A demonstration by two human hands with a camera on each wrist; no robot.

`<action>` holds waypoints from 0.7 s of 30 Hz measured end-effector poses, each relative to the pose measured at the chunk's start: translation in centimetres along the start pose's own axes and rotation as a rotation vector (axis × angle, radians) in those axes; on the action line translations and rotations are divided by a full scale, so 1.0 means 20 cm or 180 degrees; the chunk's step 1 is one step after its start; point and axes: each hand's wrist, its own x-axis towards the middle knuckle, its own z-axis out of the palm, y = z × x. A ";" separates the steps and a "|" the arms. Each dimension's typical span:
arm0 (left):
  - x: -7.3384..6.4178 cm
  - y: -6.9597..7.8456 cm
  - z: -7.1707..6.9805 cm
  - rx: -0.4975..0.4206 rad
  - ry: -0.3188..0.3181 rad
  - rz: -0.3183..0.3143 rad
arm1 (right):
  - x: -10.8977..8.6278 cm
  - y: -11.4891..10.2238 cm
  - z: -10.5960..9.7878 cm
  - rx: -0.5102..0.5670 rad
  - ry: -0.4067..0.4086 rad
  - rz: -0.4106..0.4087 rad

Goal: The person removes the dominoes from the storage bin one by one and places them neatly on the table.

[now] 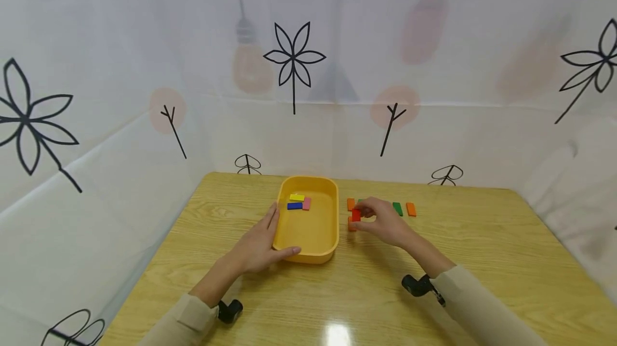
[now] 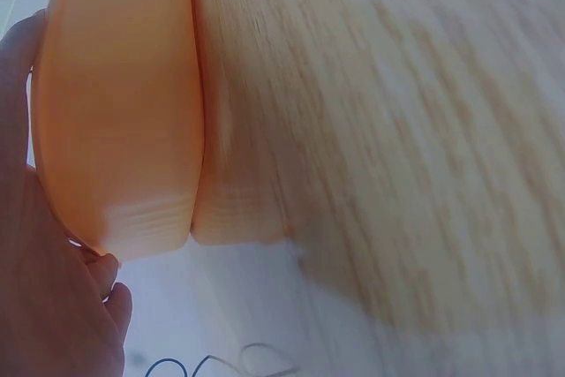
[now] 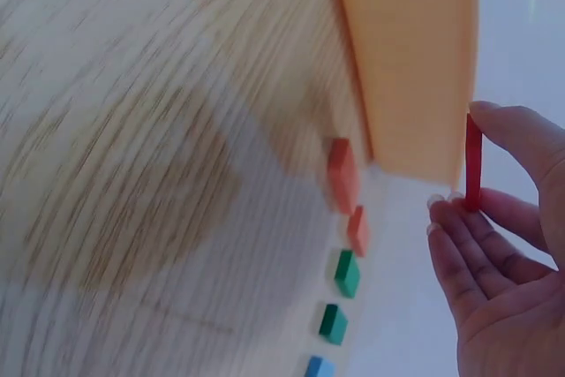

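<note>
A yellow plastic box (image 1: 308, 239) stands on the table with a yellow block (image 1: 296, 197), a blue block (image 1: 294, 206) and a pink block (image 1: 306, 204) lying inside. My left hand (image 1: 257, 244) rests against its left side, fingers extended along the wall and thumb at the front rim. Just right of the box, my right hand (image 1: 385, 222) pinches a flat red block (image 3: 473, 161) between thumb and fingers, held above the table. Beneath it lies an orange block (image 1: 351, 226), partly covered in the head view.
Right of the box lie another orange block (image 1: 351, 204), a green block (image 1: 397, 209) and an orange block (image 1: 411, 209). The right wrist view also shows a blue block (image 3: 319, 367) at its lower edge. A patterned white cloth (image 1: 308, 137) hangs behind the wooden table (image 1: 482, 239).
</note>
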 end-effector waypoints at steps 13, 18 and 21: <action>0.00 0.01 0.00 0.0029 -0.0015 -0.0026 | -0.02 0.15 -0.02 -0.0107 -0.0123 -0.0027; 0.00 0.00 0.00 0.0037 -0.0009 -0.0020 | -0.02 0.19 0.00 -0.0139 -0.0172 0.0056; 0.00 0.00 0.00 0.0034 -0.0006 -0.0013 | -0.02 0.20 0.01 -0.0125 -0.0219 0.0062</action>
